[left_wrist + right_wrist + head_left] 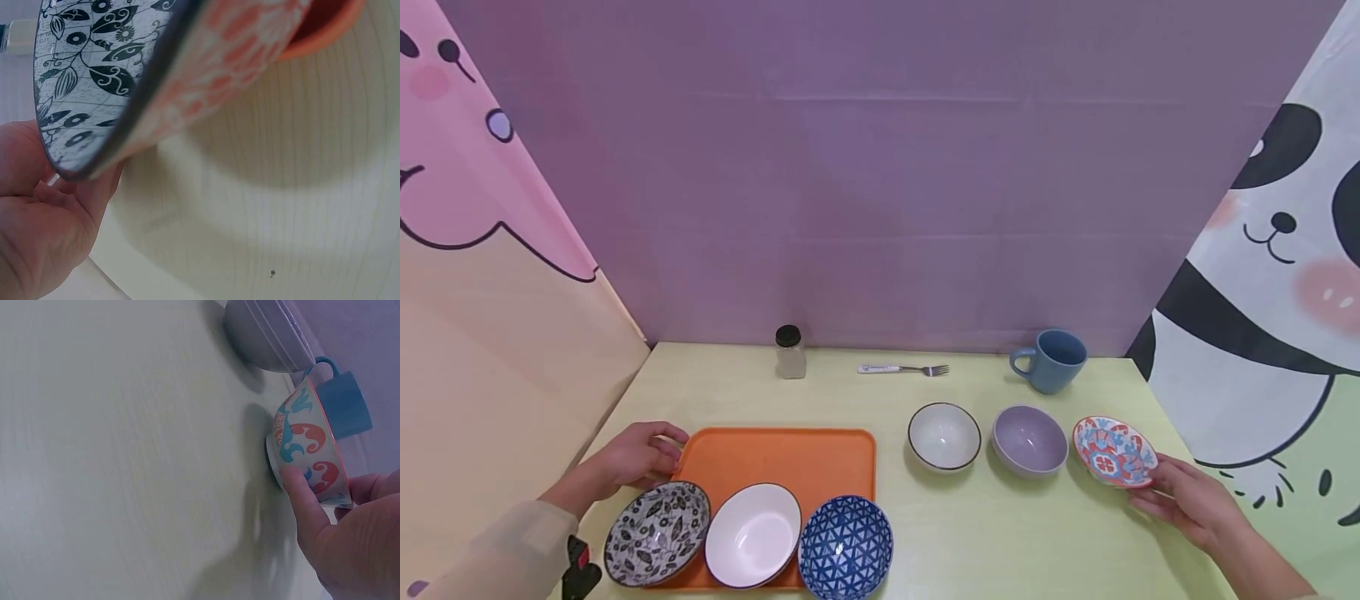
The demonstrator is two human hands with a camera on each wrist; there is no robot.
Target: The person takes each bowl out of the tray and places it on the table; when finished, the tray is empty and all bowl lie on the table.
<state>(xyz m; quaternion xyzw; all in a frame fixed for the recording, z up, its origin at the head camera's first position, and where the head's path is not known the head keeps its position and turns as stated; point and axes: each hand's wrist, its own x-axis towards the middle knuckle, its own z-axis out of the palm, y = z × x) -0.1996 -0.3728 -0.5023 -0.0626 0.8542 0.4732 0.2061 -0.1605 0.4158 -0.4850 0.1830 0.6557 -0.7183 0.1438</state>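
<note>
My right hand [1187, 500] grips the right side of a red, blue and white patterned bowl [1115, 452]. In the right wrist view a digit presses on the outside of that bowl [306, 440], near its base; others are at the rim. My left hand [636, 457], fingers loosely bent, is by the far left corner of an orange tray [775, 458]. Nearest to it is a black-and-white floral bowl [657, 533], whose rim partly hides the fingers in the left wrist view. A white bowl [754, 535] and a blue triangle-patterned bowl [846, 546] sit along the tray's near side.
A white bowl with a dark rim [944, 437] and a purple bowl [1030, 442] stand in the middle right. Behind are a blue mug [1051, 362], a fork [902, 369] and a black-lidded jar [790, 353]. A purple backdrop [880, 183] rises at the table's far edge.
</note>
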